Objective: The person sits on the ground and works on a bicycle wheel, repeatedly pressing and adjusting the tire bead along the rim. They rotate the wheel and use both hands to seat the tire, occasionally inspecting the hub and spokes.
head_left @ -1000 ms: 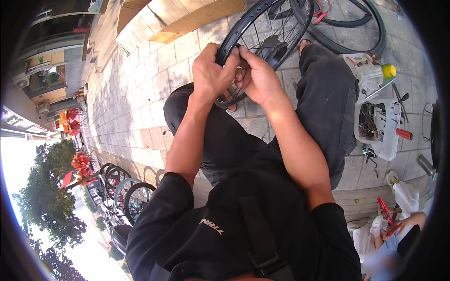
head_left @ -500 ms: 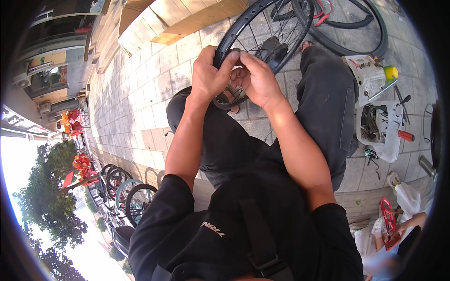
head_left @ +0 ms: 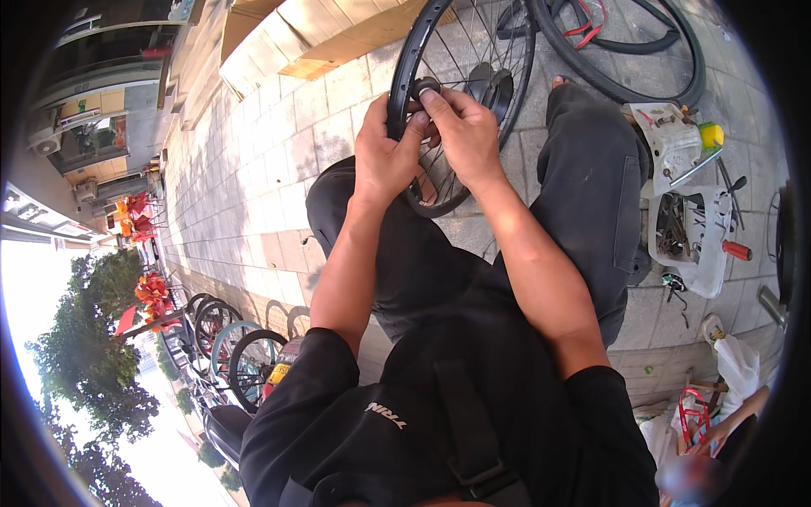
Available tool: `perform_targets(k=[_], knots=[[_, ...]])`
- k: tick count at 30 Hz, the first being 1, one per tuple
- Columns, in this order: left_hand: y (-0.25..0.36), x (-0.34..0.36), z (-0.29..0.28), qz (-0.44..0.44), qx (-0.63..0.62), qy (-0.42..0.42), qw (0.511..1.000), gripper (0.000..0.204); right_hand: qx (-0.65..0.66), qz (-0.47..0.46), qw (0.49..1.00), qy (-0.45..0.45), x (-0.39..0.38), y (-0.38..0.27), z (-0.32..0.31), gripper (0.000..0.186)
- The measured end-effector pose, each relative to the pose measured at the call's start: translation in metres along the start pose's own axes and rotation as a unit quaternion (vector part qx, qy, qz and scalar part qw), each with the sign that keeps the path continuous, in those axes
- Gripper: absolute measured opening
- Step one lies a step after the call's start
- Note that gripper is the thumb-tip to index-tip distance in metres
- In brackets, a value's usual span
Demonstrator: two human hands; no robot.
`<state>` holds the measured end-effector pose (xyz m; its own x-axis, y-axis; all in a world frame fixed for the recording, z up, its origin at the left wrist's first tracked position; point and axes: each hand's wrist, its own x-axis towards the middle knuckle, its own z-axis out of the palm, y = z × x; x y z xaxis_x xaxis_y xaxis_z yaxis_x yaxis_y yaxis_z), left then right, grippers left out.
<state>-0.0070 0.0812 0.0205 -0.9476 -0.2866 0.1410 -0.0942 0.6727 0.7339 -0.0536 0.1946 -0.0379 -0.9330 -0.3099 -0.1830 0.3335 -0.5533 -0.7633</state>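
Observation:
A black spoked bicycle wheel (head_left: pixel 404 80) stands tilted between my knees, its hub and dark spokes toward the right. My left hand (head_left: pixel 384 156) is closed around the near left part of its rim, thumb on the inner side. Close beside it, my right hand (head_left: pixel 467 139) is closed, thumb and fingers pinching a small dark round piece (head_left: pixel 425 85) at the rim's inner edge. What exactly that piece is, I cannot make out. The fingertips of both hands nearly meet and partly hide each other.
A loose tyre (head_left: pixel 621 83) lies at the far right. Nearer stand a white tool tray (head_left: pixel 694 275) and a red-handled tool (head_left: pixel 737 250). A cardboard box (head_left: pixel 334 55) is at the far left. Parked bicycles (head_left: pixel 245 363) line the left; another person's hand (head_left: pixel 718 435) shows lower right.
The wheel has turned and shifted slightly left. My right hand has moved up a little along the rim, and the dark round piece now shows more plainly at its fingertips.

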Motion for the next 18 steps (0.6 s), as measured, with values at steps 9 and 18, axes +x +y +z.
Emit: perform_targets(k=[9,18], knots=[[0.008,-0.002,-0.007,0.03,0.123,0.03,0.992,0.037,0.042,0.029,0.995,0.09,-0.007,-0.017,0.005,0.029],[0.0,0.001,0.008,0.043,0.076,0.054,0.995,0.027,0.043,-0.035,0.995,0.081,-0.002,-0.009,-0.003,0.029]])
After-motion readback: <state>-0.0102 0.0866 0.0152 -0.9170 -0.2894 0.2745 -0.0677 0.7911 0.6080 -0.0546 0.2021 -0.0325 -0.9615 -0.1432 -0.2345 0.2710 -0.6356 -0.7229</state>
